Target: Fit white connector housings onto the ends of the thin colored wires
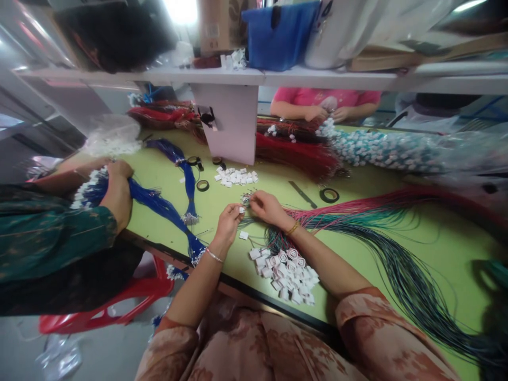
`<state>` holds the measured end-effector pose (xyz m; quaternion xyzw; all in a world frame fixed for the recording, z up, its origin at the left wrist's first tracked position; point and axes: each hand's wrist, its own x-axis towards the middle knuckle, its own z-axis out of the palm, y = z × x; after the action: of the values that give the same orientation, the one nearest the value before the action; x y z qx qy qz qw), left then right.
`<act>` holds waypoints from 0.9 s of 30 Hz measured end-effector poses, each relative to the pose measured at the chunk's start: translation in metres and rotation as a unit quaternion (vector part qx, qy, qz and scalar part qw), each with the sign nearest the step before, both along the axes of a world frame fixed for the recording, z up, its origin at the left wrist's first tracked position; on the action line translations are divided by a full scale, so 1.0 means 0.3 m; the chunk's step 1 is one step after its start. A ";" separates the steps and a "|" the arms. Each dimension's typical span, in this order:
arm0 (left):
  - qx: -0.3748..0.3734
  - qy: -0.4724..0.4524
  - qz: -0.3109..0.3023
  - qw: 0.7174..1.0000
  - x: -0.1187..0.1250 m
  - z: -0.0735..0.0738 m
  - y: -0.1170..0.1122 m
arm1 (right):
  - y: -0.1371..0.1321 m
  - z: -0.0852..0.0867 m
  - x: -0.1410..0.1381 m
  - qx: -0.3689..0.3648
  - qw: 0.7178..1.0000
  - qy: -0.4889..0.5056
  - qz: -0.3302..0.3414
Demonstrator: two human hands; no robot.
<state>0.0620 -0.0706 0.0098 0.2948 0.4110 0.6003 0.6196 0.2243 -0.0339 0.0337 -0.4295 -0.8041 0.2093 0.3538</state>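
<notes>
Between the thumb and fingers of my left hand [229,223] is a small white connector housing [242,210]. My right hand [269,208] is closed just to its right, with its fingertips at the metal-tipped ends of a wire bundle [246,197]; the exact thing pinched is too small to make out. Long red, green and black wires [337,219] run from under my right forearm to the right. A heap of white connectors [289,272] lies in front of me, and one white connector [244,235] sits apart below my hands. Loose white housings [236,177] are spread behind my hands.
On the green table [397,254], a flat blade [302,194] and a black tape roll [329,195] lie to the right. At left, a co-worker's hand [119,174] is at blue wires [159,206]. A shelf [226,77] crosses above; another person's hands [327,114] work behind.
</notes>
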 end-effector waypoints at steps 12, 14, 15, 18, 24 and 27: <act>0.000 -0.044 -0.009 0.999 0.003 -0.008 0.009 | -0.025 -0.019 0.012 -0.040 0.992 0.096 0.065; -0.002 -0.036 -0.011 0.999 0.003 -0.006 0.009 | -0.029 -0.014 0.012 -0.027 0.994 0.079 0.069; -0.003 -0.032 -0.013 0.999 0.004 -0.006 0.010 | -0.030 -0.013 0.011 -0.019 0.995 0.071 0.070; -0.006 -0.024 -0.007 1.000 0.008 -0.010 0.009 | -0.033 -0.014 0.008 0.013 0.996 0.042 0.076; -0.007 0.041 0.000 0.999 0.031 -0.024 -0.002 | -0.032 -0.028 -0.001 0.002 0.996 0.043 0.074; -0.004 0.037 0.021 0.999 0.037 -0.026 0.003 | -0.026 -0.029 0.001 -0.013 0.996 0.057 0.067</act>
<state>0.0730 -0.0698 0.0021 0.3060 0.4419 0.6000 0.5926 0.2246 -0.0418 0.0250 -0.3669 -0.8067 0.2668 0.3788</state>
